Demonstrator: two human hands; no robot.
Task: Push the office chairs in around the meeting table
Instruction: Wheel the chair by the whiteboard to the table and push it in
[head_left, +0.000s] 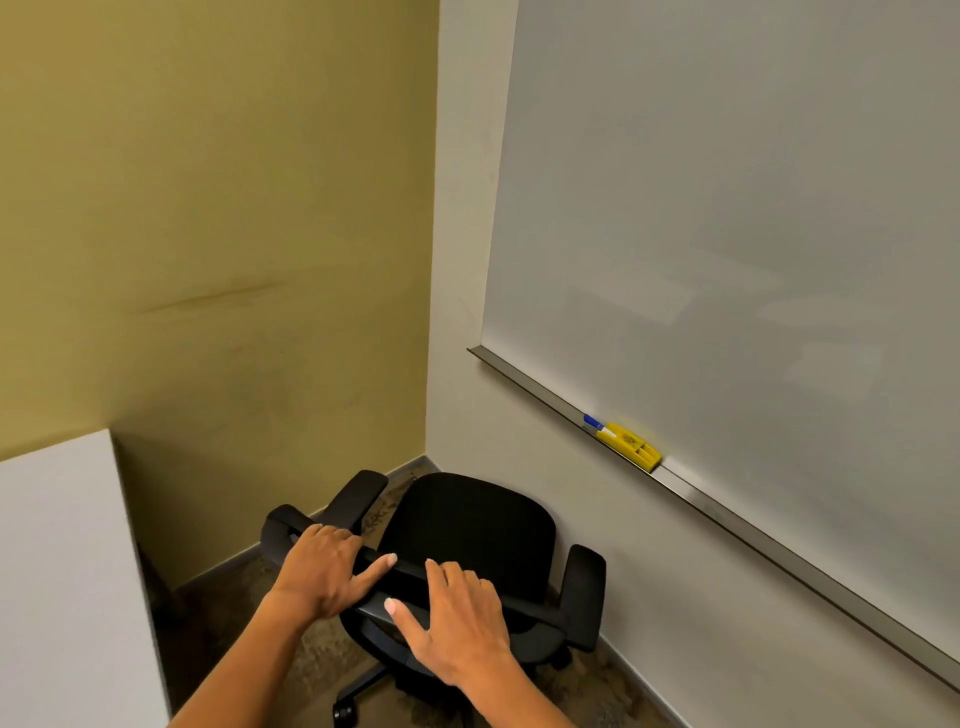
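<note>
Corner of the meeting room, seen from above. A black office chair with padded armrests and a castor base (467, 525) stands in the corner between the olive-yellow wall (218, 218) and the wall carrying the whiteboard (753, 197), well apart from the white meeting table (57, 561), whose corner shows at lower left. Your left hand (324, 569) lies on the top edge of the backrest, fingers curled over it, index finger extended along the rail. Your right hand (460, 618) rests flat beside it, fingers nearly straight and spread — whether the fingertips hook the far edge cannot be told from this angle. The step in hand appears to be taking hold of this chair. The next move calls for drawing it out of the corner and turning it leftward — seat toward the table edge — before pushing in.
</note>
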